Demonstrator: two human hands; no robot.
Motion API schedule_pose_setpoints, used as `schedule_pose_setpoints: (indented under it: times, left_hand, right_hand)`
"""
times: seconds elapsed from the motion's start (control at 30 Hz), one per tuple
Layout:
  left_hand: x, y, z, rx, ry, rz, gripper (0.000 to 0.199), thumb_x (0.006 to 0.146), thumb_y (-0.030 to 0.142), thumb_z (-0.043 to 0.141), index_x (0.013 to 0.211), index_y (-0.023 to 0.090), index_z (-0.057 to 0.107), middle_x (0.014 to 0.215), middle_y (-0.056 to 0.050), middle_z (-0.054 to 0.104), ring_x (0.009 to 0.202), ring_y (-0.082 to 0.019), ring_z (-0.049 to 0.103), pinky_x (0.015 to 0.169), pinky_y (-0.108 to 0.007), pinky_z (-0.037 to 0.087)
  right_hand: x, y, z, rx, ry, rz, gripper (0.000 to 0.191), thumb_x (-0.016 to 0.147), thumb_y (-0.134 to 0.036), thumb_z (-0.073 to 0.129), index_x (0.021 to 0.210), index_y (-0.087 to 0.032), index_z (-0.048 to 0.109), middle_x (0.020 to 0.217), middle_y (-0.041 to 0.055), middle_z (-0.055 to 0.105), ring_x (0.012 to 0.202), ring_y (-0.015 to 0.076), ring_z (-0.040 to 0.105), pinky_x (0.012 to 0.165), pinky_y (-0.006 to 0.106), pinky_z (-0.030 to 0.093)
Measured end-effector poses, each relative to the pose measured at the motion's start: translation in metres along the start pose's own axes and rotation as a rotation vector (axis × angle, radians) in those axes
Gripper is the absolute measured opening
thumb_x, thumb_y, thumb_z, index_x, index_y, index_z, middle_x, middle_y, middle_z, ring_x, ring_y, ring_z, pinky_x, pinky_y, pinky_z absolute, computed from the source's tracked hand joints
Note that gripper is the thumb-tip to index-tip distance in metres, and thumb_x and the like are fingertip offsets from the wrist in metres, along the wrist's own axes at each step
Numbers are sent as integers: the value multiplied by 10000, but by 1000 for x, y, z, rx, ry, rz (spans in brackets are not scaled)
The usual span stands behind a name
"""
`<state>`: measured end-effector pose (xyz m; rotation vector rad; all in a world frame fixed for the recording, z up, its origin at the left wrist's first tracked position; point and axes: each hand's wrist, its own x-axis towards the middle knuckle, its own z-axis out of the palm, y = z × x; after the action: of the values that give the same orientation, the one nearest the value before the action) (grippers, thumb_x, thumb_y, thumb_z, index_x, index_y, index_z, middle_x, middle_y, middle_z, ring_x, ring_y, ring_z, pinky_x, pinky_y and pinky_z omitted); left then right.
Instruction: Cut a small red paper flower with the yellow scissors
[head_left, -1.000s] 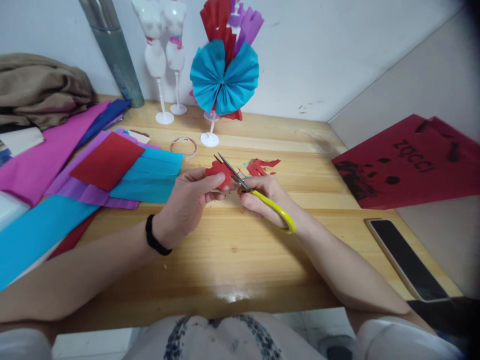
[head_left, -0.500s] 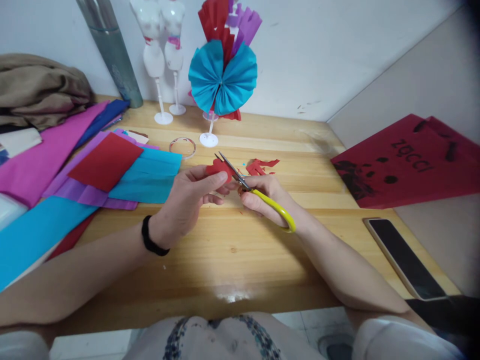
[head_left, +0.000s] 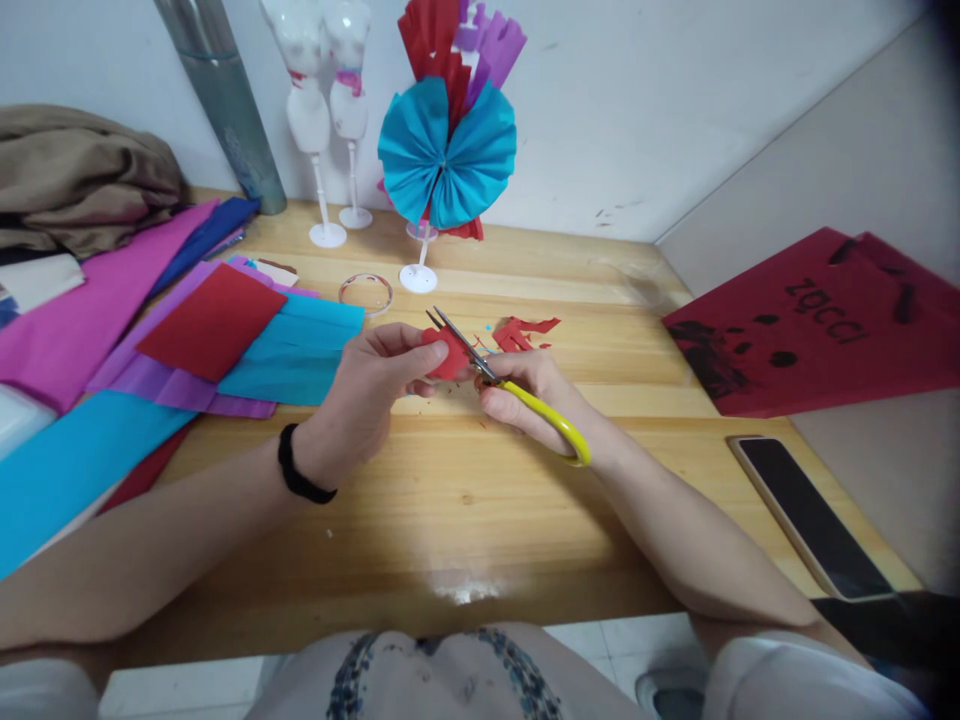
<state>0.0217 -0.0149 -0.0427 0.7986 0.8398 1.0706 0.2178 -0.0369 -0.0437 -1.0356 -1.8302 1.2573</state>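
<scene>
A small red paper piece (head_left: 450,358) is pinched between the thumb and fingers of my left hand (head_left: 375,385). My right hand (head_left: 525,390) is wrapped round yellow-handled scissors (head_left: 551,412), whose blades point away to the upper left. The slightly parted blades lie against the upper right edge of the paper; whether they bite into it I cannot tell. Just beyond my right hand lie red paper scraps (head_left: 519,333) and tiny bits on the wooden table (head_left: 465,500).
White mannequin stands (head_left: 307,115), one dressed with a blue paper fan (head_left: 448,155), line the wall beside a flask (head_left: 229,110). Coloured sheets (head_left: 289,345) spread at left, near a tape roll (head_left: 365,295). At right are a red bag (head_left: 810,330) and a phone (head_left: 814,515).
The red paper has turned in my left hand, whose fingers have shifted and drawn together around it. My right hand and the scissors stay nearly where they were.
</scene>
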Motion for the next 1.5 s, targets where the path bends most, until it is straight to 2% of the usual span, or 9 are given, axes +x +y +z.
schedule_pose_setpoints:
  times: [0.1, 0.4, 1.0, 1.13, 1.37, 1.5]
  left_hand:
    - [-1, -2, 0, -14, 0, -13, 254, 586, 294, 956, 644, 180, 736, 691, -20, 771, 601, -120, 666, 549, -214, 507]
    - [-2, -3, 2, -31, 21, -24, 241, 562, 288, 958, 641, 186, 755, 679, -18, 765, 617, -123, 663, 536, -207, 506]
    - [-3, -6, 2, -20, -24, -59, 233, 583, 300, 950, 638, 183, 756, 700, -16, 757, 632, -113, 641, 548, -209, 489]
    - [-3, -7, 1, 5, -33, -52, 195, 614, 280, 925, 657, 175, 767, 701, -17, 745, 639, -112, 633, 564, -214, 491]
    - [-2, -8, 1, 38, -41, -50, 183, 621, 278, 904, 658, 172, 759, 717, -25, 742, 653, -120, 620, 575, -230, 483]
    - [-3, -8, 2, 30, -29, -46, 194, 611, 279, 903, 646, 169, 747, 705, -21, 736, 647, -119, 616, 571, -231, 485]
  right_hand:
    - [-1, 0, 0, 4, 2, 2, 542, 887, -691, 693, 744, -169, 649, 637, -47, 378, 554, 99, 291, 495, 271, 216]
    - [0, 1, 1, 8, 8, 5, 580, 876, -727, 681, 705, -180, 589, 624, -50, 379, 548, 96, 289, 493, 267, 221]
    - [-2, -14, 4, -4, 0, 101, 607, 867, -777, 657, 701, -197, 586, 622, -27, 465, 540, 112, 347, 485, 304, 231]
    - [-3, -16, 6, 40, 22, 84, 624, 849, -773, 687, 639, -208, 524, 608, -22, 448, 547, 112, 351, 478, 300, 223]
    - [-2, -15, 7, 56, 17, 104, 591, 839, -759, 707, 688, -201, 584, 618, -18, 474, 546, 115, 366, 465, 293, 241]
    - [-3, -15, 8, 45, 30, 74, 606, 863, -744, 693, 647, -199, 544, 603, -30, 451, 542, 104, 358, 482, 285, 236]
